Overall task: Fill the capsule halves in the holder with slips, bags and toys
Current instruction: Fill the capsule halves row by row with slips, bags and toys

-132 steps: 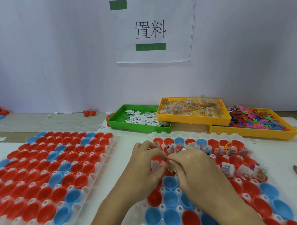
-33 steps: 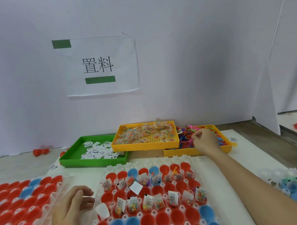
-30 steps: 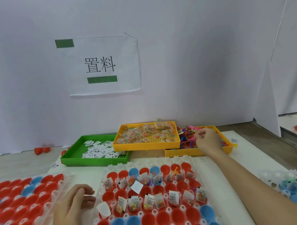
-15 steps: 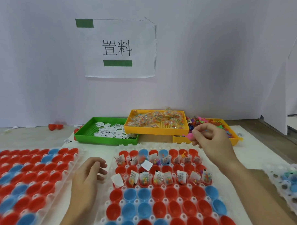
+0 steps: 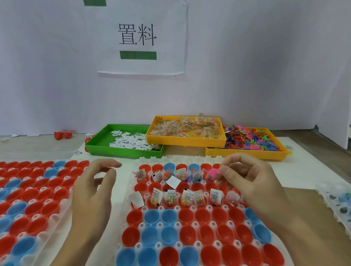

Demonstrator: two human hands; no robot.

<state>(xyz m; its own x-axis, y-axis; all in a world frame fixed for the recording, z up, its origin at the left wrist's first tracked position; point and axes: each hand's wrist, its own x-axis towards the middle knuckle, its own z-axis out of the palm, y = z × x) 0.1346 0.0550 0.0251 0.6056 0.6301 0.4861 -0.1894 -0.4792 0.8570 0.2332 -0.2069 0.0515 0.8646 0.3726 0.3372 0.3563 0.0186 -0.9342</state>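
The right hand [image 5: 250,185] pinches a pink toy [image 5: 210,172] in its fingers, just above the far rows of the holder [image 5: 132,215]. The left hand [image 5: 93,191] hovers beside it, fingers loosely apart and holding nothing. I'd lower the toy straight into a capsule half [image 5: 215,197] that has only a slip and bag, without knocking the upright slips.

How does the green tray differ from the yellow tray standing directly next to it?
The green tray holds white paper slips, while the yellow tray next to it holds clear bags of coloured beads. The green tray lies flat and low; the yellow tray sits higher, with one end over the green tray's edge. The slips cover only part of the green tray's floor, whereas the bags cover most of the yellow tray. Both are rectangular with perforated floors.
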